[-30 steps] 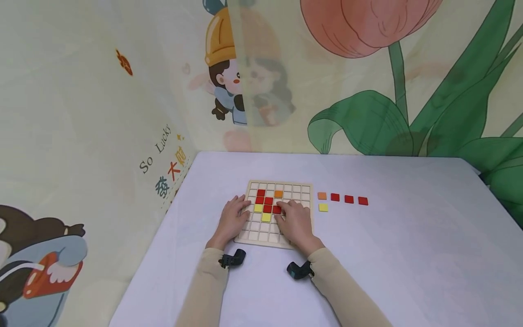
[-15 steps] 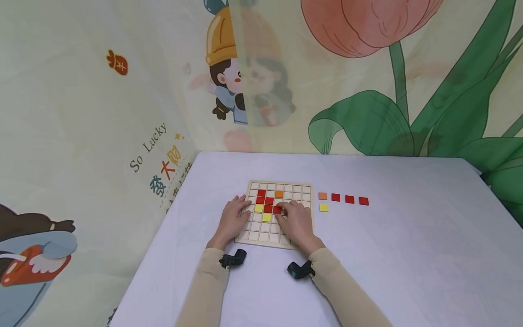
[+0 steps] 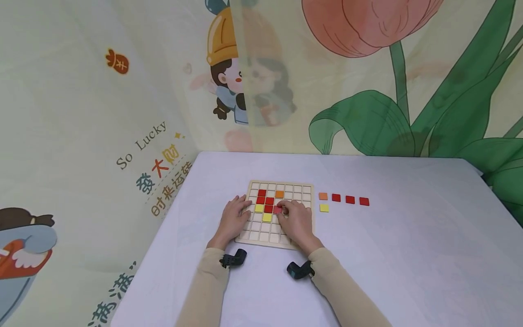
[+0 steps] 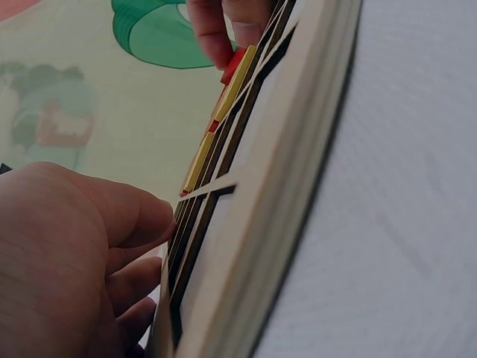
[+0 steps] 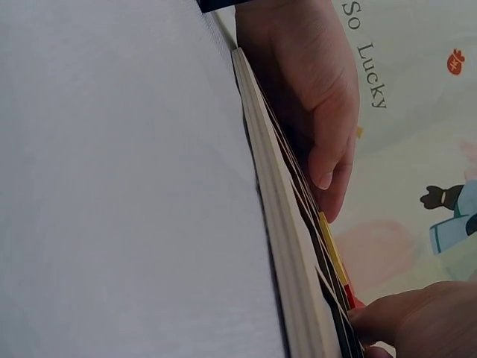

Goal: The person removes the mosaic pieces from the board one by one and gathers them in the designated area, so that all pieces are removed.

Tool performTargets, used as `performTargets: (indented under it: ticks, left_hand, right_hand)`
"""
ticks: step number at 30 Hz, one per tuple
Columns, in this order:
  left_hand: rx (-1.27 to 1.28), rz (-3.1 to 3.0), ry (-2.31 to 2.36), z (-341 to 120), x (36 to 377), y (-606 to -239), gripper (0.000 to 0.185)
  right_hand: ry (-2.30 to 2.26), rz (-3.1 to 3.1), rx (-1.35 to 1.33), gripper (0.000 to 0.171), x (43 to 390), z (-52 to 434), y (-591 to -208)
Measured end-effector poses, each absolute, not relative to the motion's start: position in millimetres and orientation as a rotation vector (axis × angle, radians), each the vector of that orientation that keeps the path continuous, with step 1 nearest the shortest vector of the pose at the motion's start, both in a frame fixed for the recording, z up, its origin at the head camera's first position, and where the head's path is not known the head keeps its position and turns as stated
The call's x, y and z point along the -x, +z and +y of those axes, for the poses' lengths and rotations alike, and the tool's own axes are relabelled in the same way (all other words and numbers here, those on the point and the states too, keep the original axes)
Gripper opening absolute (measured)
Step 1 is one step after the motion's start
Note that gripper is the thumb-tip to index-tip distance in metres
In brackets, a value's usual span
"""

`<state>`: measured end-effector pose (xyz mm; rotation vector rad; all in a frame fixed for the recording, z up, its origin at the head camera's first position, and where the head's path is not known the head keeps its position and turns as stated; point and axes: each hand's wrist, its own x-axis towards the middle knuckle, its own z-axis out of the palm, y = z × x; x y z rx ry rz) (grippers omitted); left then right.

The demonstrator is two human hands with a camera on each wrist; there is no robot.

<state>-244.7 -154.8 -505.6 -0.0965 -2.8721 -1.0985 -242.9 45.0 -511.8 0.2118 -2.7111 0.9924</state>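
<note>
A square wooden grid board [image 3: 263, 237] lies on the table, with several red, yellow and orange tiles in its cells. My left hand [image 3: 234, 220] rests along the board's left edge, fingers stretched forward. Over the board's middle, my right hand [image 3: 298, 221] pinches a red tile [image 3: 277, 210] between thumb and index finger. In the left wrist view that red tile [image 4: 233, 66] stands higher than the yellow tiles near it. An orange tile [image 3: 279, 194] sits behind the right hand, and two yellow tiles lie left of it. The right palm hides part of the grid.
To the right of the board are an orange tile [image 3: 323, 196], several red tiles [image 3: 350, 200] in a row, and a yellow tile [image 3: 324, 208]. A white cloth covers the table [image 3: 408, 254]. Printed curtains hang behind and at the left.
The red tile under my right fingertips has tilted or lifted slightly from its cell. My left hand stays in place. The left curtain has shifted.
</note>
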Motion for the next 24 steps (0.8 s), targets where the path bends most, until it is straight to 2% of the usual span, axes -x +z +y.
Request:
performTargets:
  ticks: [24]
  left_hand:
    - [0.111,-2.868,-1.107,-156.7,246.0,-505.7,0.036]
  right_hand:
    - [1.122,-2.637,-0.272,0.026,241.3,44.4,-512.8]
